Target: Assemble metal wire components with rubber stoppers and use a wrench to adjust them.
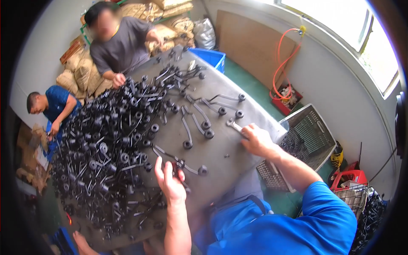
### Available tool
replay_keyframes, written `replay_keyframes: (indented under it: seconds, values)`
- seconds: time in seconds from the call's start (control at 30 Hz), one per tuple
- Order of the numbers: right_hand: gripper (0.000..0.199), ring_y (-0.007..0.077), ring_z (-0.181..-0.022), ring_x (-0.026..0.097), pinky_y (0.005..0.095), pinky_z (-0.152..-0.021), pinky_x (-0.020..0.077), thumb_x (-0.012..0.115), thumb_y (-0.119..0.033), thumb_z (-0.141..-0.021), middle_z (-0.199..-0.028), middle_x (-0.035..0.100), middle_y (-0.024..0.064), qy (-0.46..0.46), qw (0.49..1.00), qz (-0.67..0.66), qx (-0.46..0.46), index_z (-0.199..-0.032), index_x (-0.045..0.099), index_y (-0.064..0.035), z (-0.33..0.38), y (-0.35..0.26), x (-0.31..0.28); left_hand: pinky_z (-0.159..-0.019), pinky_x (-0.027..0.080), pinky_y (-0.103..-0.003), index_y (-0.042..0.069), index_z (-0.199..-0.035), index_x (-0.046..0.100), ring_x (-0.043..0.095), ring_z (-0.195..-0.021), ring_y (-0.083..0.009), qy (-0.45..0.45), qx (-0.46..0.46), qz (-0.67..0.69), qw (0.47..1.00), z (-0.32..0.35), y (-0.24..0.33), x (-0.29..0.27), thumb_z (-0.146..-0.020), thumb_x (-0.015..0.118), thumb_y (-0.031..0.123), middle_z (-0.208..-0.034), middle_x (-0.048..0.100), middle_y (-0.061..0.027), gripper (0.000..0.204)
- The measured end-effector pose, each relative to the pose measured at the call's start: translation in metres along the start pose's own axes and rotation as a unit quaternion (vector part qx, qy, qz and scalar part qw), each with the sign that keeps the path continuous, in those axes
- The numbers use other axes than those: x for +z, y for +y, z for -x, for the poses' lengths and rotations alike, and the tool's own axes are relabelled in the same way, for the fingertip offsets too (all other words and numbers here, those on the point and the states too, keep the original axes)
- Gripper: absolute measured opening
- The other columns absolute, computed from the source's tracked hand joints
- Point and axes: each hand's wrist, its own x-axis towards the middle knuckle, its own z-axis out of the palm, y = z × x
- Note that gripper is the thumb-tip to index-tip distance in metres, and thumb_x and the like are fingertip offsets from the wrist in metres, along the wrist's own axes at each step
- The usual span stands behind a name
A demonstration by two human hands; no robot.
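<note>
My right hand (pixel 257 140) is closed around a metal wrench (pixel 235 125), its head pointing up and left over the grey table (pixel 238 151). At the table's near middle, my left hand (pixel 172 185) has its fingers curled about a black metal arm with a round end (pixel 202 170). Its grip is partly hidden behind the fingers. Between and beyond my hands lie several similar black arms with rollers (pixel 187 144). On my left, a large heap of these black parts (pixel 110 148) covers much of the tabletop. Two small dark bits (pixel 226 155) lie near my right hand.
Across the table a person in a grey shirt (pixel 121 46) touches the heap; another in blue (pixel 61 102) works at the far left. A bare limb (pixel 80 242) shows at lower left. Right stand a grey crate (pixel 314 131) and a wire basket (pixel 355 197). An orange hose (pixel 278 63) hangs by the wall.
</note>
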Motion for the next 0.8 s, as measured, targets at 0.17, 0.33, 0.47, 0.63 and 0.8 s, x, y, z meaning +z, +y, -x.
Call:
replay_keyframes:
  seconds: [0.17, 0.33, 0.47, 0.63, 0.8]
  values:
    - [0.026, 0.0353, -0.082, 0.065, 0.0421, -0.076, 0.0527, 0.066, -0.011, -0.073, -0.082, 0.067, 0.0145, -0.009, 0.995, -0.053, 0.089, -0.097, 0.062, -0.0035, -0.001, 0.027, 0.008, -0.052, 0.044, -0.03, 0.006, -0.145, 0.027, 0.053, -0.061, -0.0178, 0.021, -0.01, 0.039, 0.999, -0.008, -0.001, 0.01, -0.097, 0.056, 0.018, -0.095, 0.058, -0.0124, 0.058]
    - [0.022, 0.0325, -0.075, 0.067, 0.0399, -0.072, 0.0533, 0.067, -0.015, -0.07, -0.079, 0.068, 0.0147, -0.123, 0.98, -0.061, 0.147, -0.088, 0.065, -0.0024, -0.002, -0.003, -0.005, -0.052, 0.044, -0.03, 0.003, -0.124, 0.046, 0.054, -0.06, -0.0173, 0.005, -0.023, 0.101, 0.995, -0.013, -0.004, 0.001, -0.094, 0.057, 0.015, -0.091, 0.06, -0.01, 0.033]
    - [0.016, 0.0322, -0.071, 0.066, 0.0392, -0.068, 0.0529, 0.063, -0.012, -0.079, -0.077, 0.066, 0.0167, -0.092, 0.977, -0.16, 0.103, -0.093, 0.064, -0.0032, 0.01, -0.037, 0.001, -0.052, 0.044, -0.028, 0.001, -0.127, 0.044, 0.055, -0.062, -0.0161, 0.01, -0.037, 0.107, 0.994, -0.01, -0.01, -0.004, -0.092, 0.06, 0.01, -0.091, 0.059, -0.009, 0.04]
    - [0.016, 0.0358, -0.073, 0.065, 0.0421, -0.062, 0.0538, 0.061, -0.01, -0.088, -0.082, 0.064, 0.0164, -0.035, 0.972, -0.208, -0.105, -0.103, 0.06, -0.0031, 0.031, -0.102, 0.026, -0.056, 0.044, -0.029, 0.004, -0.122, 0.049, 0.055, -0.065, -0.0158, 0.028, -0.047, 0.124, 0.991, -0.002, -0.009, 0.004, -0.092, 0.058, 0.01, -0.092, 0.06, -0.0071, 0.031]
    - [0.018, 0.0365, -0.072, 0.064, 0.0418, -0.062, 0.0525, 0.062, -0.009, -0.088, -0.08, 0.063, 0.0162, 0.0, 0.963, -0.238, -0.125, -0.104, 0.06, -0.0033, 0.044, -0.122, 0.039, -0.059, 0.043, -0.027, 0.002, -0.125, 0.046, 0.052, -0.067, -0.0131, 0.035, 0.037, 0.043, 0.998, 0.005, -0.017, 0.01, -0.094, 0.056, 0.008, -0.099, 0.055, -0.005, 0.032]
